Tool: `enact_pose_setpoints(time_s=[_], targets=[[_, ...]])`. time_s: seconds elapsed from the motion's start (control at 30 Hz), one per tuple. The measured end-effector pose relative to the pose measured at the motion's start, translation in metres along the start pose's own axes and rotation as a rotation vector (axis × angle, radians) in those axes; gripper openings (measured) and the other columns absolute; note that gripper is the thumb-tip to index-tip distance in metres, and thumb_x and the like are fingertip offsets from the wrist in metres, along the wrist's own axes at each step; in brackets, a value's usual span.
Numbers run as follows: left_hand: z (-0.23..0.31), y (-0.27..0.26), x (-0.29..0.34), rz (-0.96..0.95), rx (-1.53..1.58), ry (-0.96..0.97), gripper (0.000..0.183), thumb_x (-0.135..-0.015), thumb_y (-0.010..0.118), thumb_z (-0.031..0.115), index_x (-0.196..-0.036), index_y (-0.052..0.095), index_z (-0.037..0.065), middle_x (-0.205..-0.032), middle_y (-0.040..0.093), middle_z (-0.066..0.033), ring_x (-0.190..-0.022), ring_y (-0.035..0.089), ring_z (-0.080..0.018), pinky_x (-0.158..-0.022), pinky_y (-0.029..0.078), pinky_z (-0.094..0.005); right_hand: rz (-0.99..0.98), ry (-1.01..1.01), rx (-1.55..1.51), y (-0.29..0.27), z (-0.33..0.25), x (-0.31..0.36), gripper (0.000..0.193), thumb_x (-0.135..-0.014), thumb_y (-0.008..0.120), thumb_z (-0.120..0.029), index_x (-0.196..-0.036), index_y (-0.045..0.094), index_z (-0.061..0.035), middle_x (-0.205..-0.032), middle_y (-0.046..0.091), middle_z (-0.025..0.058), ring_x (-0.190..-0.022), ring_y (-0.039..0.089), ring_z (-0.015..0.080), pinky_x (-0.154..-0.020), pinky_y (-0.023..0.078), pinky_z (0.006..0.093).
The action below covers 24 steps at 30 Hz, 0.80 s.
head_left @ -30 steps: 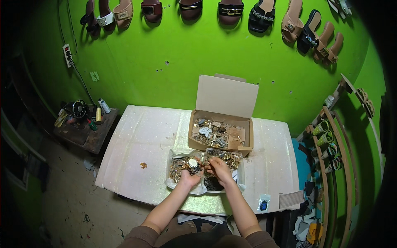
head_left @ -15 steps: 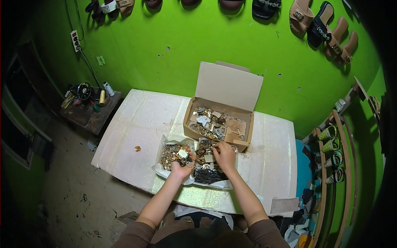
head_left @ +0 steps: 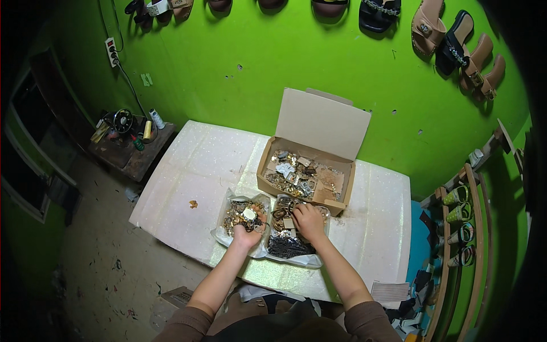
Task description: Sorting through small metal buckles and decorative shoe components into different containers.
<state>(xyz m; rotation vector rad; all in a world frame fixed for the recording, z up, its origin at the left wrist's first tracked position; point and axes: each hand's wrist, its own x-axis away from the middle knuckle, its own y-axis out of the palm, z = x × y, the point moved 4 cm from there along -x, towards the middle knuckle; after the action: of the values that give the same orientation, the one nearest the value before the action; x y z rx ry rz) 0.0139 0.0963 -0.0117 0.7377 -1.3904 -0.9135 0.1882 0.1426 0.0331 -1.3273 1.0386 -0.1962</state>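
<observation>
Two clear-lined trays stand side by side near the table's front. My left hand [head_left: 246, 235] rests cupped, palm up, at the left tray [head_left: 219, 233]; small dark ornaments appear to lie between its thumb and fingers. Metallic trinkets [head_left: 236, 212] and a pale oval piece [head_left: 249, 214] fill that tray. Over the right tray [head_left: 307, 261], my right hand [head_left: 309, 222] bends its fingers down among brown ring-shaped pieces [head_left: 281, 213]; its fingertips are hidden. A small beige block [head_left: 289, 223] and a heap of black beaded strips [head_left: 288, 246] sit beside it.
Behind the trays stands an open cardboard box [head_left: 307, 196] of metal ornaments. A brown scrap [head_left: 193, 204] lies on the white table [head_left: 171, 176]. A side table [head_left: 134, 162] with a sewing machine is at left, a wooden shoe rack [head_left: 476, 228] at right. Sandals [head_left: 428, 28] hang on the green wall.
The whole view has shifted slightly. My right hand has turned a little and its fingers sit lower over the brown pieces; my left hand stays at the left tray.
</observation>
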Motion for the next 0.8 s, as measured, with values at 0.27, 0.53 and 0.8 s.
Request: enact_pose_setpoints(time_s=[0.27,0.53,0.8], targets=[[0.013,0.012,-0.001,-0.007,-0.002,-0.104,0.022,-0.084,0.040,0.021,-0.084,0.057,0.007,-0.076,0.058,-0.0052,-0.068,0.054,-0.0181,-0.071,0.046,-0.0328,0.031,0.222,-0.302,-0.011,-0.018,-0.028,0.016,-0.075,0.058,-0.019,-0.085,0.058,-0.0055,-0.088,0.055,0.0067,-0.085,0.053,0.0247,-0.072,0.044,0.0354],[0.034,-0.019,-0.007,-0.020,-0.402,-0.344,0.022,-0.086,0.040,0.031,-0.093,0.055,0.018,-0.090,0.055,-0.0006,-0.083,0.050,-0.0155,-0.071,0.042,-0.0343,-0.209,0.074,-0.502,0.008,-0.087,-0.062,0.030,-0.077,0.056,-0.020,-0.104,0.052,-0.0050,-0.106,0.048,0.0143,-0.100,0.046,0.0306,-0.086,0.039,0.0364],[0.063,-0.019,-0.007,0.023,-0.484,-0.378,0.029,-0.083,0.037,0.036,-0.095,0.056,0.017,-0.098,0.059,-0.0025,-0.083,0.052,-0.0190,-0.073,0.039,-0.0348,-0.348,0.136,-0.551,0.010,-0.111,-0.083,0.020,-0.073,0.060,-0.016,-0.087,0.054,-0.0046,-0.091,0.053,0.0120,-0.090,0.051,0.0284,-0.077,0.042,0.0362]])
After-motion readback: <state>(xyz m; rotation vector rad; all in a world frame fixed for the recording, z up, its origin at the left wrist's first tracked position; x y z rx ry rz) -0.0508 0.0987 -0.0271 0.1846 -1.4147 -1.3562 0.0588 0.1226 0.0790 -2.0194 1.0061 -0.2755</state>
